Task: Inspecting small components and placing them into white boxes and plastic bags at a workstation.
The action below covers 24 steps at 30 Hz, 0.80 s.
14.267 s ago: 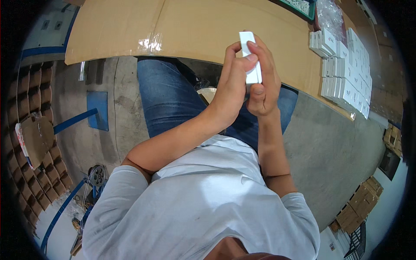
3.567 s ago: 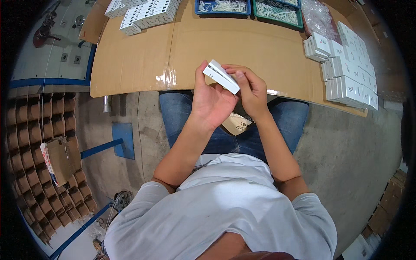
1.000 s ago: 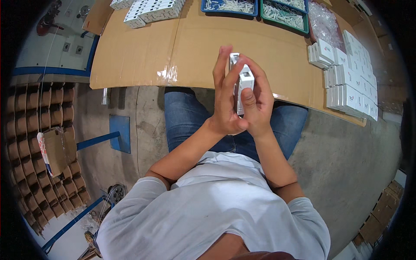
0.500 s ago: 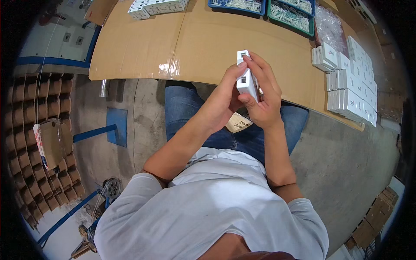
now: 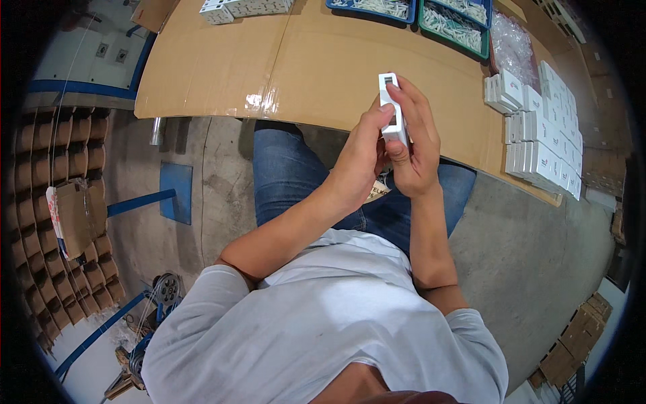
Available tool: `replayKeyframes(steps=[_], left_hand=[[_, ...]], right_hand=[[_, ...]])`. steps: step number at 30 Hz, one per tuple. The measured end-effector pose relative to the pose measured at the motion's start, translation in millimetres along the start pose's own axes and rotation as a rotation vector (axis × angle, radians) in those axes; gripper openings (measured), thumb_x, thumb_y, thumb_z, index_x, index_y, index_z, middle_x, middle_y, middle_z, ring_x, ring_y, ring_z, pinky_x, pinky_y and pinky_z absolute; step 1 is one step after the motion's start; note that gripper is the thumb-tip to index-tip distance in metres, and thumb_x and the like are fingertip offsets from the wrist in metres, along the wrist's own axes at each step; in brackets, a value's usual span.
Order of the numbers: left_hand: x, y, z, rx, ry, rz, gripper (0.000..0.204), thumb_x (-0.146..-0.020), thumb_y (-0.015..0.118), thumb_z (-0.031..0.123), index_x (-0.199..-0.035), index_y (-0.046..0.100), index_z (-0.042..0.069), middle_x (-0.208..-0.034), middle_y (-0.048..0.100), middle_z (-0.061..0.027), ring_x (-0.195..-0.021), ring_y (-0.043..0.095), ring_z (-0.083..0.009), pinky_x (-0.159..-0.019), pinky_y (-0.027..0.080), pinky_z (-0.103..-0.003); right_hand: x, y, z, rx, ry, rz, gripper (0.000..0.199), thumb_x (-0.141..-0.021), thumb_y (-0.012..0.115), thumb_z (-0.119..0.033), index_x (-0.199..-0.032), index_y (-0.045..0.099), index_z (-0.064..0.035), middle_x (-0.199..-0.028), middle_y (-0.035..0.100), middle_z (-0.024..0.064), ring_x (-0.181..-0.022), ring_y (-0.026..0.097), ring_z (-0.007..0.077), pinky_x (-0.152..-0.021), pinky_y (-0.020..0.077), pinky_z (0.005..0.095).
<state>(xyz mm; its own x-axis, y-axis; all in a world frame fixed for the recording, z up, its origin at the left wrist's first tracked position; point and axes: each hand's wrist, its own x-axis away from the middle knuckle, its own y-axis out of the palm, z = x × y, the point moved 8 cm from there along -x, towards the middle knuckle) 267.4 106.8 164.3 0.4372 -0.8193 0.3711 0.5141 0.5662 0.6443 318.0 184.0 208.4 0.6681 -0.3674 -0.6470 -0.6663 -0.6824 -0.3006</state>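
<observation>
A narrow white plastic casing (image 5: 397, 135) with two square openings along its upward edge is held between my hands, above my lap at the table's near edge. My left hand (image 5: 363, 149) grips its left side, the thumb lying across the edge by the nearer opening. From the right, my right hand (image 5: 418, 145) wraps the casing, its fingers along the far side and its thumb at the near end. My palms and fingers hide most of its broad faces.
Cardboard covers the table (image 5: 323, 74). White casings stand stacked (image 5: 548, 145) at the right, with more white boxes (image 5: 252, 7) at the far left. Blue (image 5: 377, 15) and green trays (image 5: 457, 37) of small white parts sit at the back, beside clear plastic bags (image 5: 515, 44).
Both hands and the casing have shifted slightly right. My left thumb has slid nearer along the casing's edge, toward the lower opening.
</observation>
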Motion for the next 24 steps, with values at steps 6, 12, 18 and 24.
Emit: replayKeyframes(steps=[6, 12, 18, 24], left_hand=[[-0.1, 6.5, 6.0, 0.002, -0.038, -0.008, 0.05, -0.102, 0.052, 0.052, -0.129, 0.057, 0.011, -0.111, 0.066, -0.0029, -0.101, 0.067, -0.0138, -0.087, 0.053, -0.029], [-5.5, 2.8, 4.6, -0.059, -0.043, -0.06, 0.047, -0.102, 0.053, 0.051, -0.128, 0.058, 0.011, -0.109, 0.067, -0.0033, -0.097, 0.068, -0.0126, -0.085, 0.054, -0.028], [-6.0, 2.2, 5.5, -0.077, -0.003, -0.034, 0.044, -0.103, 0.052, 0.05, -0.122, 0.06, 0.011, -0.102, 0.065, -0.0011, -0.091, 0.066, -0.0102, -0.077, 0.053, -0.027], [-6.0, 0.5, 4.8, -0.072, 0.012, -0.013, 0.042, -0.104, 0.052, 0.05, -0.118, 0.061, 0.011, -0.099, 0.065, -0.001, -0.087, 0.065, -0.0105, -0.075, 0.053, -0.028]], right_hand=[[1.5, -5.4, 1.0, -0.006, -0.016, 0.021, 0.069, -0.094, 0.066, -0.052, -0.137, 0.06, 0.0017, -0.14, 0.053, 0.0276, -0.121, 0.059, 0.039, -0.098, 0.0499, 0.0427], [1.5, -6.7, -2.6, 0.025, -0.036, 0.029, 0.069, -0.095, 0.064, -0.052, -0.137, 0.06, 0.0033, -0.138, 0.055, 0.0283, -0.12, 0.06, 0.0395, -0.098, 0.0503, 0.0428], [3.1, -4.8, -2.3, 0.069, -0.062, 0.018, 0.065, -0.101, 0.056, -0.047, -0.136, 0.059, 0.008, -0.138, 0.055, 0.0306, -0.119, 0.06, 0.0412, -0.099, 0.0491, 0.044], [5.0, -2.1, -1.2, 0.076, -0.069, 0.031, 0.061, -0.104, 0.051, -0.043, -0.135, 0.059, 0.0093, -0.138, 0.056, 0.0309, -0.117, 0.06, 0.0421, -0.1, 0.0483, 0.0445]])
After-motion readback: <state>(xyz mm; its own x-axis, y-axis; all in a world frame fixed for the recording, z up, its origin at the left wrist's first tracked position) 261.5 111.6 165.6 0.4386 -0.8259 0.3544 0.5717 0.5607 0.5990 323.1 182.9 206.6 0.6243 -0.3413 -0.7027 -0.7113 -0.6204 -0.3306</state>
